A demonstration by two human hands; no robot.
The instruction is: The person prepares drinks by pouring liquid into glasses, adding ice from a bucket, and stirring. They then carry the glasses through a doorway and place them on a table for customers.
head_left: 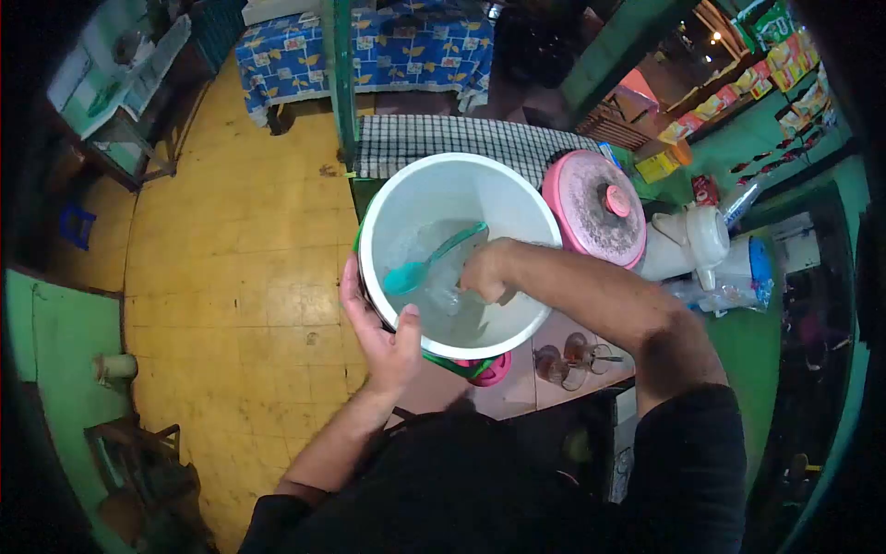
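Observation:
A large white bucket [528, 222] with a green outer side stands in front of me, its open top facing up. My left hand [383, 337] grips its near left rim, with the thumb over the edge and the fingers along the outside. My right hand [487, 272] reaches down inside, fingers bent toward clear, shiny material [443, 297] that could be ice or plastic. What those fingers hold, if anything, is hidden. A teal ladle [406, 277] leans inside the bucket, left of my right hand.
Right of the bucket sits a round pink lid [591, 198], beside a white pitcher [706, 235]. Glasses [558, 369] stand on the pinkish tiled counter [512, 392] near my right elbow. A checkered cloth [443, 138] lies behind the bucket. A green post [339, 83] rises beyond it.

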